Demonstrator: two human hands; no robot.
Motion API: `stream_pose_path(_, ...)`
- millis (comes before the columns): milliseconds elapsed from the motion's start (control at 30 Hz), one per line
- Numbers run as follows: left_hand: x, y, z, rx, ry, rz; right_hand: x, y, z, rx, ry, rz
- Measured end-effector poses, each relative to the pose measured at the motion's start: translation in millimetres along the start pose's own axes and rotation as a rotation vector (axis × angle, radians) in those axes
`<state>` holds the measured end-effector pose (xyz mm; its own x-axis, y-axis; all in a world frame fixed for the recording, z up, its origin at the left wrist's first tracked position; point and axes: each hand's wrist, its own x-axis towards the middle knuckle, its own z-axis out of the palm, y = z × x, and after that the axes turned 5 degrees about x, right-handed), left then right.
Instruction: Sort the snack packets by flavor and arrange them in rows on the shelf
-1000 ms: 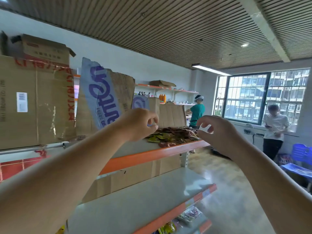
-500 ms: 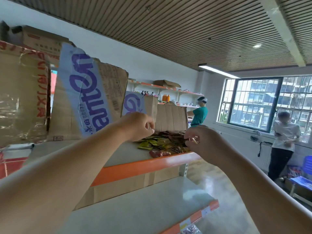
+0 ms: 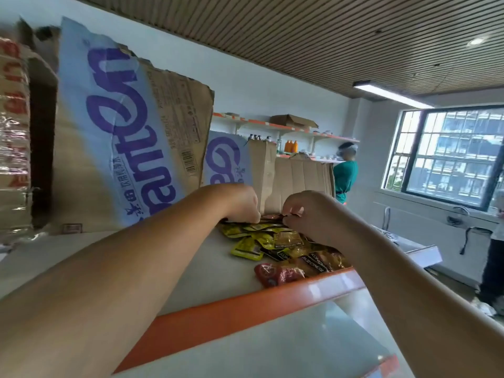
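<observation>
Loosely heaped crinkly foil packets (image 3: 286, 246); right hand (image 3: 313, 214) pinches one.

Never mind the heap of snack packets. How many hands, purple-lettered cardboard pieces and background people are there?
Hands: 2, the left hand and the right hand, both at the snack packets.
Purple-lettered cardboard: 2, a large cardboard piece and a small cardboard piece.
Background people: 2, a person in a green top and a person at the right edge.
Total: 6
</observation>
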<state>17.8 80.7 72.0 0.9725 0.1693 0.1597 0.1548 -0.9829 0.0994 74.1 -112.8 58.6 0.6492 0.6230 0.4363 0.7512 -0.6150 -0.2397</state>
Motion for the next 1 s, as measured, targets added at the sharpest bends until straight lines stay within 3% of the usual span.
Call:
stream_pose_path(133, 17, 11, 13, 0.08, -0.368, -0.139, 38, 2, 23, -0.149, -0.152, -0.022)
stream_pose_path(333, 20, 16, 39, 0.278, -0.374, -0.136, 72, 3, 62, -0.206, -0.402, -0.052)
stream_pose_path(533, 19, 18, 45, 0.303, -0.409, -0.095, 96, -6, 71, -0.278, -0.584, -0.195)
stream_pose_path(633, 14, 6, 33, 0.335, -0.481, -0.158, 93, -2, 68, -0.24, -0.521, -0.271)
stream_pose_path(700, 7, -5, 21, 0.229, -0.492, -0.215, 89, 3, 64, -0.205, -0.444, -0.337)
stream_pose_path(867, -5, -26, 2, -0.012, -0.503, -0.28, 87, 17, 69, 0.306, -0.29, -0.317)
stream_pose_path(1000, -4, -37, 2, 0.055, -0.431, -0.265, 93, 27, 72, 0.417, -0.269, -0.292)
